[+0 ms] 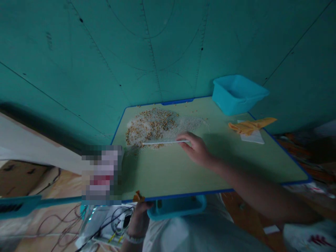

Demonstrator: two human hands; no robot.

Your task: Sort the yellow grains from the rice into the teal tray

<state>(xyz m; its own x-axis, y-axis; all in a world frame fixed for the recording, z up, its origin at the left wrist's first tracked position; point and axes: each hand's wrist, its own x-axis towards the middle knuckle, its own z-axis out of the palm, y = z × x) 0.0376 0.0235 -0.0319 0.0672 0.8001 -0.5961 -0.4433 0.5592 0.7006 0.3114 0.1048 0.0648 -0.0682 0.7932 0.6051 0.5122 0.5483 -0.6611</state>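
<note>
My right hand (196, 148) rests on a pale green board (183, 175) with a blue rim, its fingers pinched on a thin white stick (165, 142) that points left into a heap of mixed brown and white grains (154, 126). Below the board's near edge my left hand (140, 213) is closed on a teal bin (177, 207) held under the rim. A small orange scrap (138, 197) sits by its fingers.
A teal tub (237, 93) stands on the board's far right corner. An orange cloth (250, 126) lies on a white paper (253, 137) at the right edge. Cables (115, 220) lie on the floor at lower left. A teal wall rises behind.
</note>
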